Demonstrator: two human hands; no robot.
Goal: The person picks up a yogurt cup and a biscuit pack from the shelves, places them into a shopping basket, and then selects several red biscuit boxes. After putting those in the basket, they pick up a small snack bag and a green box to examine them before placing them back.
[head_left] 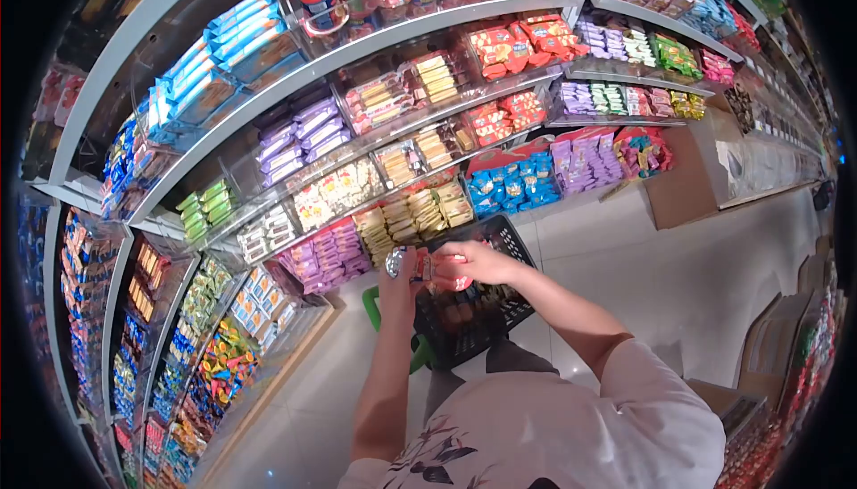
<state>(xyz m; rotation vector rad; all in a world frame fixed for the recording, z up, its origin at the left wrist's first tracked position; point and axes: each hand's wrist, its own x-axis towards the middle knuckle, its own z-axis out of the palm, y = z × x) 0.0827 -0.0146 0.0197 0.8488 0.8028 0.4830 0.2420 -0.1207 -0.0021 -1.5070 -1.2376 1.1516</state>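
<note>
Head view looks down over a snack aisle, and both hands meet right above a black shopping basket (509, 239) that sits on the floor, close in front of the person. The left hand (399, 277) is clenched around a small shiny packet (394, 261), thumb side up, holding it at about chest level. The right hand (473, 261) comes in from the other side and grips a red snack pack (439, 268), fingers curled over its top edge. The two packs touch or nearly touch between the hands, so it reads like they're being held together over the basket's open mouth, probably so anything let go lands inside. I can't make out the printing on either one, too small and a bit blurred.

The basket already has some dark stuff in it, hard to tell what. A green handle (373, 306) sticks out on its left side. Just beyond the hands, the nearest shelf (357, 230) carries rows of pink, yellow and white packets in clear bins, angled forward so the fronts face a shopper. Blue bags (513, 181) and purple bags (585, 159) sit lower right, beside a cardboard box (683, 190) on the pale floor.
</note>
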